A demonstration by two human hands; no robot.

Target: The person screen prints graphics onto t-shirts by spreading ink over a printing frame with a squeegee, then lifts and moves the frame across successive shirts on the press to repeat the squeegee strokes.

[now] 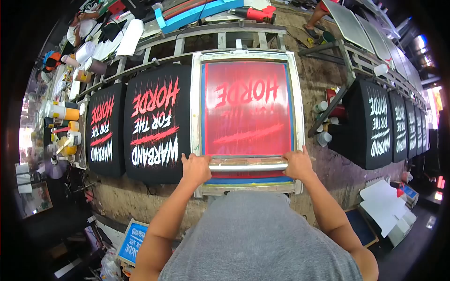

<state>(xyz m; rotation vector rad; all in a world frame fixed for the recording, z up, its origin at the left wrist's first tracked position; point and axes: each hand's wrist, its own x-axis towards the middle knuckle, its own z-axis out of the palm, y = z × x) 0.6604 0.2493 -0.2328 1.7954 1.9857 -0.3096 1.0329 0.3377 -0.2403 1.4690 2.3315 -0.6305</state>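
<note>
My left hand (pixel 197 168) and my right hand (pixel 299 165) are closed around the two ends of a squeegee (pixel 248 166). The squeegee lies crosswise over the near part of a printing screen, level from side to side. The screen's metal frame (pixel 197 107) surrounds a mesh (pixel 248 129) covered with red ink, edged by blue tape. Mirrored "HORDE" lettering and a slanted stroke show darker red through it. What lies under the screen is mostly hidden. Left of the frame is a black printed shirt (pixel 154 173) with red and white lettering.
Another black shirt (pixel 107 166) lies further left, near several ink containers (pixel 65 112). At right, black shirts (pixel 370 152) with white lettering line a second rack. A red heat gun (pixel 255 14) sits at the back. A blue screen (pixel 133 241) leans below left. Other people are partly visible behind.
</note>
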